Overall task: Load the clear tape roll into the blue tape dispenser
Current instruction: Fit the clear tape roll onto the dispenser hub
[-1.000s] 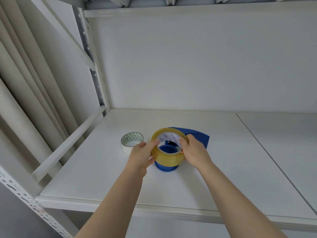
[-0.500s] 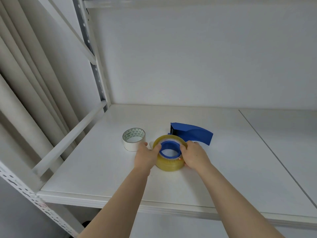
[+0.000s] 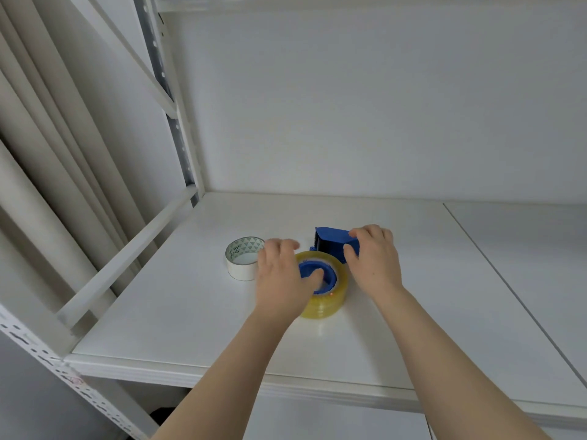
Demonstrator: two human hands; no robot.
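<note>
The clear, yellowish tape roll [image 3: 330,304] lies flat on the white shelf [image 3: 190,312], seated around the round blue hub [image 3: 313,269] of the blue tape dispenser [image 3: 332,239]. My left hand [image 3: 281,277] rests on the roll's left side with the thumb pressed into the hub's hollow. My right hand [image 3: 373,258] grips the dispenser's blue handle body just behind the roll, thumb on the near side and fingers over the top. The dispenser's toothed cutter end points left.
A smaller white tape roll [image 3: 243,258] with a green-patterned core stands just left of my left hand. White shelf posts and a diagonal rail [image 3: 127,258] border the left side. A seam [image 3: 508,296] divides the shelf boards on the right.
The clear roll went down from a tilted hold onto the blue hub. My right hand then left the roll and took the dispenser body; my left thumb moved into the hub.
</note>
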